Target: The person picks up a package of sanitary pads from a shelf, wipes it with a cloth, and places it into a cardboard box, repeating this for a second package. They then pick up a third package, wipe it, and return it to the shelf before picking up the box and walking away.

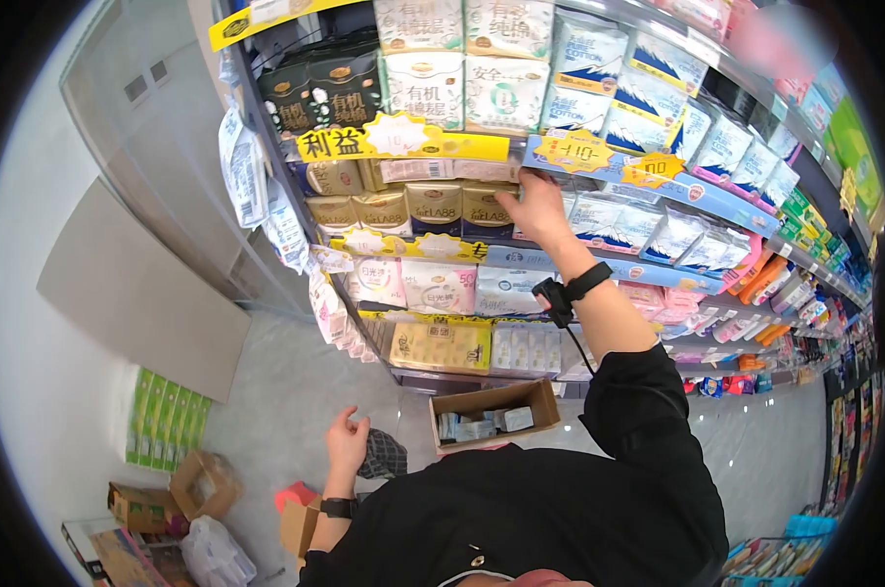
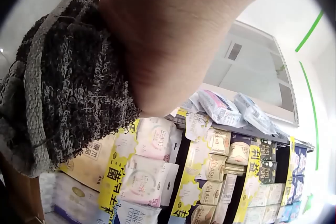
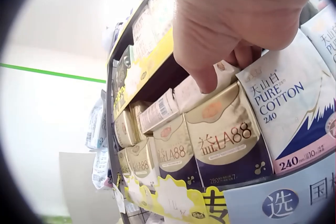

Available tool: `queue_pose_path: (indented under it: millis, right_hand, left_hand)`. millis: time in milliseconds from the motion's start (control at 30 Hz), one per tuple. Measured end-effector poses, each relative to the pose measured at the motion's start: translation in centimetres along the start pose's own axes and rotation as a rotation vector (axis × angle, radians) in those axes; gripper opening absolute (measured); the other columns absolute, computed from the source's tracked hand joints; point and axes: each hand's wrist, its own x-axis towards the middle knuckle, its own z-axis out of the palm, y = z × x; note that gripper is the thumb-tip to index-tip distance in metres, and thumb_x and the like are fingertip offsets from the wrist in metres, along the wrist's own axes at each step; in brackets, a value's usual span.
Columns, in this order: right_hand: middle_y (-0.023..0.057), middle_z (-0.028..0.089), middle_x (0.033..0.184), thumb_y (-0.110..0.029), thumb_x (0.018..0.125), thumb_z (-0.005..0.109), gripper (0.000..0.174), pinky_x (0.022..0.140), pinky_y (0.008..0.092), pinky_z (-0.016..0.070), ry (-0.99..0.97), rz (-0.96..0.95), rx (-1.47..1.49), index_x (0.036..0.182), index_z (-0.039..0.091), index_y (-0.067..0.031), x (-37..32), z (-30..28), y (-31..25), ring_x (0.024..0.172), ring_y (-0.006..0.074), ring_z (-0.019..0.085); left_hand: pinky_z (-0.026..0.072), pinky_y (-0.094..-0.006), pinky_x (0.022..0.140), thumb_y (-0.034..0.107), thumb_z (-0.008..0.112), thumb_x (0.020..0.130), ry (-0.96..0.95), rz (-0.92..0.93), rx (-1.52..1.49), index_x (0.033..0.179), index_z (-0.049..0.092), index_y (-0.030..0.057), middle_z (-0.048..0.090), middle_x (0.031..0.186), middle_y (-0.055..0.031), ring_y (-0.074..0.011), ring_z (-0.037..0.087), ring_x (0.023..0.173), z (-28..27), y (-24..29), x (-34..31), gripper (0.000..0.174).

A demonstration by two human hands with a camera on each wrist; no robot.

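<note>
The right hand [image 3: 236, 19] reaches into the shelf [image 1: 614, 264], its thumb against a pale pack [image 3: 185, 97] lying flat on the row of gold-and-navy packs [image 3: 226, 134]. The pale pack's long axis runs sideways along the shelf, its narrow side facing out, end to end with a barcoded pack [image 3: 156, 112]; the gold-and-navy packs beneath stand upright, fronts outward. Right of the thumb stands a white Pure Cotton pack [image 3: 294, 103]. The other fingers are partly hidden, so I cannot tell whether that grip is closed or loose. The left hand [image 1: 346, 445], low and apart from the shelf, grasps a dark grey cloth [image 2: 79, 87]
</note>
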Motion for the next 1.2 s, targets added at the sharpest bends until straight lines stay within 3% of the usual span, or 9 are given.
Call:
queue_pose_path:
  millis: [167,300,500,733,800,900,1000,1100,1200]
  right_hand:
    - [0.0239,0.061,0.103,-0.031,0.075,0.067,0.045,0.097,0.0472,0.0316,0.025,-0.043,-0.05,0.103,0.06,0.0033,-0.5,1.0,0.5,0.111,0.0398,0.048]
    - [0.0224,0.063,0.099,-0.031,0.076,0.067,0.044,0.097,0.0493,0.031,0.056,-0.078,-0.097,0.104,0.06,0.0016,-0.8,0.5,0.6,0.113,0.0411,0.045]
    - [0.019,0.048,0.126,-0.032,0.075,0.067,0.052,0.104,0.0512,0.0221,0.063,-0.073,-0.171,0.117,0.057,-0.0025,-1.6,0.2,1.4,0.122,0.0381,0.037]
    - [0.0193,0.053,0.12,-0.032,0.074,0.07,0.054,0.099,0.0489,0.0305,0.177,-0.056,-0.204,0.113,0.055,0.0023,-1.1,-0.1,1.8,0.116,0.0387,0.042]
    - [0.0221,0.054,0.118,-0.033,0.074,0.07,0.055,0.098,0.0481,0.0321,0.152,0.064,-0.097,0.113,0.055,0.0033,-0.9,-1.1,1.5,0.115,0.0405,0.044]
    - [0.0239,0.05,0.125,-0.038,0.074,0.069,0.066,0.106,0.0479,0.0239,0.024,0.097,0.211,0.123,0.048,0.0015,0.2,-1.5,1.9,0.121,0.0408,0.039]
    - [0.0269,0.051,0.122,-0.041,0.073,0.07,0.072,0.106,0.0471,0.0248,-0.036,0.032,-0.104,0.123,0.046,0.0053,0.5,-0.2,-0.4,0.121,0.0412,0.041]
    - [0.0296,0.054,0.114,-0.037,0.072,0.07,0.067,0.104,0.0427,0.0303,0.143,-0.024,-0.164,0.117,0.049,0.0084,0.2,1.9,-1.0,0.114,0.041,0.047]
    - [0.0298,0.054,0.115,-0.037,0.072,0.07,0.069,0.106,0.0434,0.0273,0.077,0.015,-0.052,0.118,0.047,0.0093,0.3,1.9,-1.2,0.116,0.0398,0.046]
  left_hand:
    - [0.044,-0.0268,0.053,0.017,0.066,0.078,-0.022,0.003,-0.032,0.11,0.061,-0.0003,0.061,0.061,-0.006,-0.0103,0.054,0.053,1.6,0.8,0.8,0.037]
    - [0.0464,-0.0303,0.055,0.02,0.066,0.078,-0.038,0.015,-0.024,0.109,0.062,0.002,0.064,0.064,-0.0105,-0.0166,0.059,0.056,1.8,0.4,0.9,0.037]
    - [0.0448,-0.0279,0.054,0.018,0.066,0.078,0.006,-0.014,-0.031,0.109,0.062,0.0008,0.062,0.063,-0.0077,-0.0127,0.056,0.054,0.7,-0.8,0.5,0.035]
    - [0.0435,-0.0257,0.052,0.015,0.065,0.079,0.033,-0.055,-0.032,0.108,0.061,-0.0009,0.061,0.062,-0.0061,-0.0095,0.054,0.054,-0.3,-2.1,0.1,0.034]
    - [0.0436,-0.0263,0.053,0.015,0.065,0.079,0.046,-0.048,-0.032,0.108,0.061,-0.0007,0.061,0.062,-0.0065,-0.01,0.054,0.054,-0.5,-2.2,-0.2,0.033]
    - [0.0452,-0.0291,0.055,0.018,0.065,0.078,0.053,-0.051,-0.007,0.107,0.062,0.0006,0.063,0.063,-0.009,-0.0143,0.057,0.055,-0.9,-2.2,-0.5,0.034]
    - [0.0467,-0.0314,0.056,0.02,0.066,0.078,0.027,-0.063,0.016,0.106,0.063,0.0018,0.064,0.064,-0.0113,-0.0183,0.06,0.056,-0.9,-1.6,-0.7,0.034]
    - [0.0469,-0.0319,0.056,0.02,0.066,0.078,0.021,-0.055,0.04,0.106,0.063,0.0019,0.064,0.065,-0.0113,-0.0189,0.061,0.056,-0.6,-1.7,-0.7,0.033]
    - [0.0473,-0.0325,0.057,0.02,0.066,0.078,0.009,-0.038,0.072,0.106,0.063,0.0022,0.064,0.066,-0.0115,-0.0201,0.062,0.058,-0.3,-1.1,-0.5,0.034]
